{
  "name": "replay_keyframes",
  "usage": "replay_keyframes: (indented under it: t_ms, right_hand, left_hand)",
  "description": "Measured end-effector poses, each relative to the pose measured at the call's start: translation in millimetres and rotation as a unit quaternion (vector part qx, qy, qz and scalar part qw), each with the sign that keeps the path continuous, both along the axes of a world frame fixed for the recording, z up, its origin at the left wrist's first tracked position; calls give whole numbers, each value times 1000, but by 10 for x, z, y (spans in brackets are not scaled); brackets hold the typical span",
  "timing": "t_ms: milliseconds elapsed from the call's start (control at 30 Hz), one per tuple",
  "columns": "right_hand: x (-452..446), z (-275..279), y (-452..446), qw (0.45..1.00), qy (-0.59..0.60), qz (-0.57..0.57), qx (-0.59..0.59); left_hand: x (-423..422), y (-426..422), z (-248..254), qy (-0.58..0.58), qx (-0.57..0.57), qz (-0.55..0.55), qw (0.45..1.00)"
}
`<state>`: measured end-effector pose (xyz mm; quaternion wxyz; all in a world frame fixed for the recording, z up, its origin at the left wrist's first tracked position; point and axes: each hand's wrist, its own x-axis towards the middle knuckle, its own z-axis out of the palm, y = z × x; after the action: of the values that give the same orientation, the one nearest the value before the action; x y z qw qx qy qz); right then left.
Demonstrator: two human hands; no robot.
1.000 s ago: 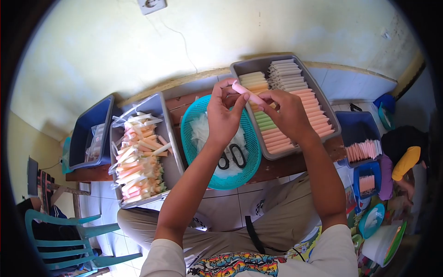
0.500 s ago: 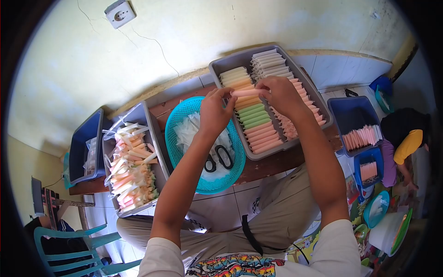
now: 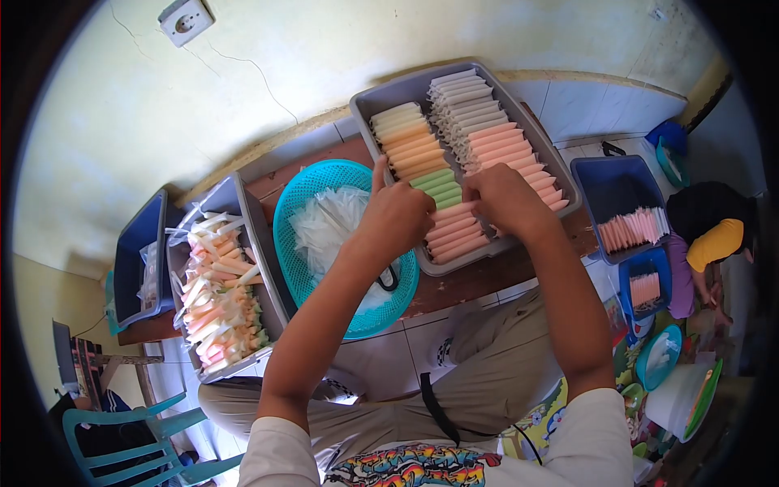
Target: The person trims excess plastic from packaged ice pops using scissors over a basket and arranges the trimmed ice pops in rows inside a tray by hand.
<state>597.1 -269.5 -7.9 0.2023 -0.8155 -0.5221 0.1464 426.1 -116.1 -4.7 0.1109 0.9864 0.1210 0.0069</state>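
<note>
My left hand (image 3: 396, 213) and my right hand (image 3: 507, 199) are over the grey tray (image 3: 365, 105). Each has its fingers closed at one end of a pink ice pop (image 3: 454, 212) in a clear plastic sleeve. It lies at the head of the pink row, just nearer me than the green ice pops (image 3: 438, 188). Orange ice pops (image 3: 410, 148) and white ones lie farther up the left column. The right column has whitish ice pops (image 3: 464, 97) above pink ones (image 3: 507, 146). My fingertips are partly hidden.
Left of the tray, a turquoise basket (image 3: 284, 235) holds plastic sleeves (image 3: 329, 219) and black-handled scissors (image 3: 389, 277), partly behind my forearm. Another grey tray (image 3: 272, 280) holds jumbled ice pops (image 3: 219, 300). Blue bins (image 3: 596, 183) and a person (image 3: 714, 235) are at right.
Both hands have come nearer to me with the pink ice pop, from above the orange row down to the pink row. The camera view has shifted slightly.
</note>
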Motion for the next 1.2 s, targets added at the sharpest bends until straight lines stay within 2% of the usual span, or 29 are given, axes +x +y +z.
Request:
replay_keyframes:
  t_ms: [33, 100, 133, 200, 300, 400, 500, 833, 1033, 1200]
  right_hand:
    - [-15, 22, -20, 1000, -1, 1, -4]
    - [-35, 60, -32, 996, -3, 17, -87]
    - [-20, 9, -35, 996, -5, 20, -91]
    - [0, -121, -36, 995, -37, 71, -67]
    - [-53, -147, 11, 992, -38, 51, -110]
    - [-84, -135, 60, 984, -55, 37, -164]
    - [-92, -159, 93, 980, -45, 65, -181]
    - [-54, -282, 73, 978, -44, 85, -186]
    - [-88, -280, 102, 978, -37, 50, -201]
    - [-97, -273, 69, 979, -43, 92, -175]
  left_hand:
    - [31, -4, -22, -1, -4, 1, 1000]
    - [117, 21, -75, 55, -44, -81, 994]
    - [164, 30, -121, 52, -47, -79, 994]
    - [252, 24, -190, 92, 35, -93, 991]
    - [315, 3, -206, 106, 55, -104, 987]
    - [378, -99, -181, 145, 43, -52, 987]
    - [404, -115, -236, 148, 23, -64, 987]
    - [371, -123, -264, 125, 23, -64, 990]
    - [360, -145, -245, 114, 32, -59, 991]
    - [371, -144, -233, 132, 33, -69, 988]
